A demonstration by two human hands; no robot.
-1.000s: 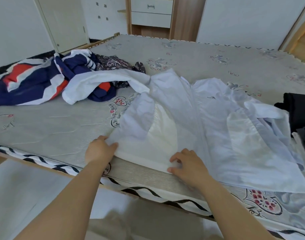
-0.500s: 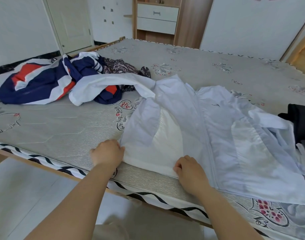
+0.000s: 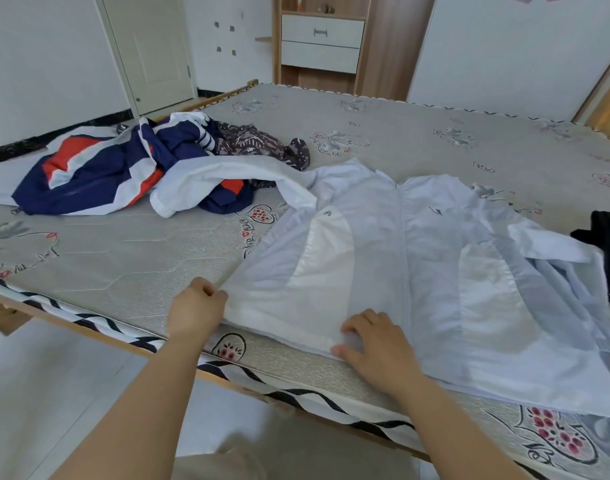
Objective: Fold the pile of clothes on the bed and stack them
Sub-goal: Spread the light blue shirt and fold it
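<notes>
A thin white jacket (image 3: 417, 258) lies spread open on the bed (image 3: 123, 258), its hem along the near edge. One sleeve (image 3: 227, 174) trails left over the pile. My left hand (image 3: 196, 306) grips the hem's left corner. My right hand (image 3: 376, 341) lies on the hem further right, thumb at the edge, fingers bent on the cloth. The unfolded pile at the far left holds a navy, white and red jacket (image 3: 99, 171) and a dark patterned garment (image 3: 262, 145).
Dark folded clothes (image 3: 604, 251) sit at the bed's right edge. A door (image 3: 151, 50) and a wooden cabinet with white drawers (image 3: 320, 43) stand behind the bed. The wooden bed frame (image 3: 89, 336) runs along the near side above a pale floor.
Both hands stay on the hem. My right hand has loosened from a curled grip to fingers spread on the cloth. The jacket's lower left panel looks flatter.
</notes>
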